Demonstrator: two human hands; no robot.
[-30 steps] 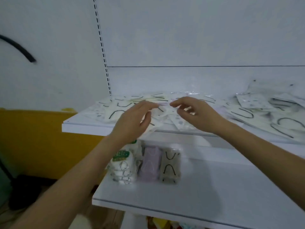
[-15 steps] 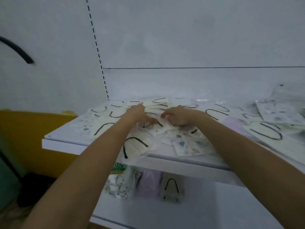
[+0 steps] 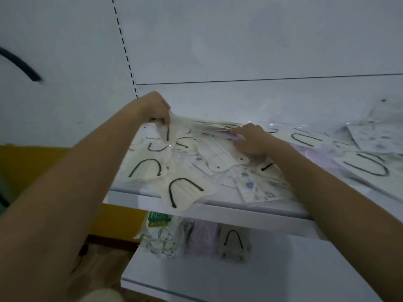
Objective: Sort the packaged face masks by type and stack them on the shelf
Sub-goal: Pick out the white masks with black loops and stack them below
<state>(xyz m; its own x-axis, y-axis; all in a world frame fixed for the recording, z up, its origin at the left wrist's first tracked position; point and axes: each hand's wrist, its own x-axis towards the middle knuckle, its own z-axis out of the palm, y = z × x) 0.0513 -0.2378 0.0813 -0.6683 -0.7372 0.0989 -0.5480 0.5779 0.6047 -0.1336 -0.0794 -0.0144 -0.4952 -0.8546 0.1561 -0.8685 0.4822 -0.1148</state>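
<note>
Cream mask packet [image 3: 179, 127] in pinch of left hand [image 3: 155, 108], lavender packet [image 3: 231, 136] in curled grip of right hand [image 3: 251, 139]

Glossy clear plastic wraps the masks [image 3: 185, 188] lying on the smooth, matt white shelf [image 3: 250, 216].

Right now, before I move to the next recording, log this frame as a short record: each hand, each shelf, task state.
left hand: pinches and lifts the edge of a cream packet
right hand: fingers curled round a lavender packet
upper shelf: loose mixed pile of cream, patterned and lavender masks; overhanging cream mask at the front edge
lower shelf: three stacks side by side: green-labelled packs, lavender stack, cream stack
task state: unfinished
</note>
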